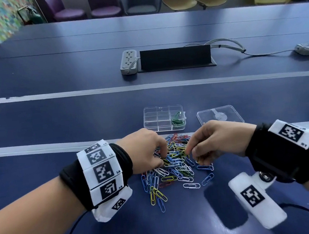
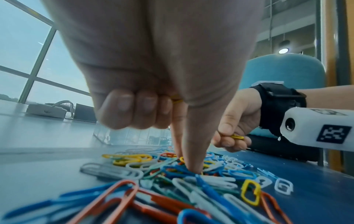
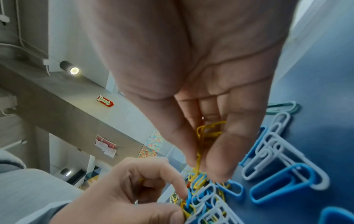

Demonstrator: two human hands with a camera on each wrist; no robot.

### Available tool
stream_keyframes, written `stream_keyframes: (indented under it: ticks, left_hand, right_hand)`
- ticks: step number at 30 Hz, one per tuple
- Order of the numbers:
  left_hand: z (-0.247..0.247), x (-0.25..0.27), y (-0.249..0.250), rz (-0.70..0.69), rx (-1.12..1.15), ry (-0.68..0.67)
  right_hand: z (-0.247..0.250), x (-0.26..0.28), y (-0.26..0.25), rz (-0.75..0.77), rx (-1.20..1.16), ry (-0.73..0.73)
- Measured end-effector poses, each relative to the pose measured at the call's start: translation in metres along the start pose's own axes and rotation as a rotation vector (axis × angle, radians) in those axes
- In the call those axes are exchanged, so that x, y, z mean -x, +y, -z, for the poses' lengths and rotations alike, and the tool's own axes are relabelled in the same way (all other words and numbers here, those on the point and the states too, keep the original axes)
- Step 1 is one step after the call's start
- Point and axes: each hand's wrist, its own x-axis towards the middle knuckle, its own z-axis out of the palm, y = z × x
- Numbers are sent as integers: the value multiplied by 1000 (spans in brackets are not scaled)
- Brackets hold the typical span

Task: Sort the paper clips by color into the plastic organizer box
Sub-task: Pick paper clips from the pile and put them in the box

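Observation:
A mixed pile of coloured paper clips [image 1: 174,163] lies on the blue table just in front of the clear organizer box [image 1: 150,117]. One right compartment holds green clips [image 1: 177,120]. My left hand [image 1: 163,158] pinches into the pile with thumb and index finger, while its curled fingers keep a yellow clip [image 2: 176,99]. My right hand [image 1: 187,151] pinches at a yellow clip on the pile's right side. It also holds several yellow clips [image 3: 208,130] against the palm. The other compartments look empty.
The box's clear lid [image 1: 220,115] lies to the right of the box. Farther back are a power strip [image 1: 128,62], a black cable hatch [image 1: 175,58] and cables. Loose clips [image 1: 191,185] spread toward me from the pile. Chairs line the table's far side.

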Motion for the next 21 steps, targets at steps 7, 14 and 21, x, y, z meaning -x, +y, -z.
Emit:
stream_keyframes:
  ticks: [7, 14, 21]
  left_hand:
    - [-2, 0, -2, -23, -1, 35]
    - [-3, -3, -7, -11, 39, 20]
    - [-2, 4, -5, 8, 91, 31]
  right_hand:
    - [-5, -2, -3, -44, -47, 78]
    - [-25, -3, -10, 34, 765, 300]
    - [-27, -5, -17, 27, 719, 259]
